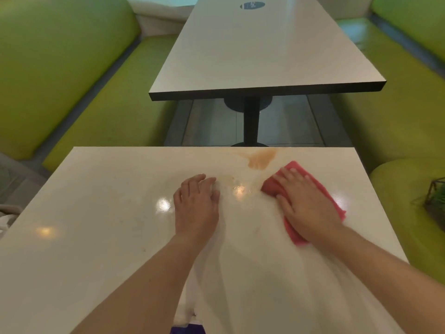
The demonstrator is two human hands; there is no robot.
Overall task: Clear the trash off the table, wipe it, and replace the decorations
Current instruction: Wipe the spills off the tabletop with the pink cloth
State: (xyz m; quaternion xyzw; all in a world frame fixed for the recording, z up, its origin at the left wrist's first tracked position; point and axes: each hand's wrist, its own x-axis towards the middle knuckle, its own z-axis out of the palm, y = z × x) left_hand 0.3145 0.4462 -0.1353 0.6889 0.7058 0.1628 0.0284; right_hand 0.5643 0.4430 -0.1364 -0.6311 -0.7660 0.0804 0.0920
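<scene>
The glossy white rectangular table (101, 213) carries an orange-brown spill stain (261, 159) at its far edge. The right hand (305, 203) presses flat, fingers spread, on a pink-red cloth (334, 201) just below the stain. The left hand (196, 203) rests palm-down, empty. Lime-green padded benches (60, 80) flank a second grey table (260, 49) beyond.

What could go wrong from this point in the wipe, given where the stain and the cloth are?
The orange stain lies at the table's far edge, beyond the red cloth under the right hand. A forward stroke might push liquid over that edge onto the floor. A sideways pass could smear it across the wet sheen near the left hand, which rests flat and may pick up residue.
</scene>
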